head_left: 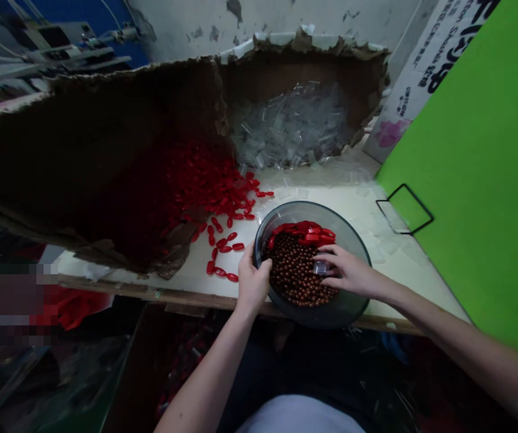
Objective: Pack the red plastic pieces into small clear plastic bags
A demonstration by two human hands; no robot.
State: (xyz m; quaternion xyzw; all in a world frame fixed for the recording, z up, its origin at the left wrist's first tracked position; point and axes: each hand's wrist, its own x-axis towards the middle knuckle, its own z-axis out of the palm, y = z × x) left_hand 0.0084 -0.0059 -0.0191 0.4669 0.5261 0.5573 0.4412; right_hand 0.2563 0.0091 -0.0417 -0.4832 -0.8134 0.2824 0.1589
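A tinted see-through bowl (353, 304) stands at the front edge of the white table, holding many shiny brown beads (297, 264) with red oblong plastic pieces (306, 230) along their far side. My left hand (254, 279) grips the bowl's left rim, thumb over the inside and fingers outside. Inside the bowl, low over the beads, my right hand (342, 270) holds a small clear plastic case (321, 267) between thumb and fingers. Whether the case has anything in it is too small to tell.
An opened cardboard box (106, 120) lies left, spilling red pieces (205, 186) onto the table (277, 180). Behind, another cardboard section (259, 66) holds clear plastic cases (290, 132). At right stand a green panel (479, 180) and a black wire frame (414, 210).
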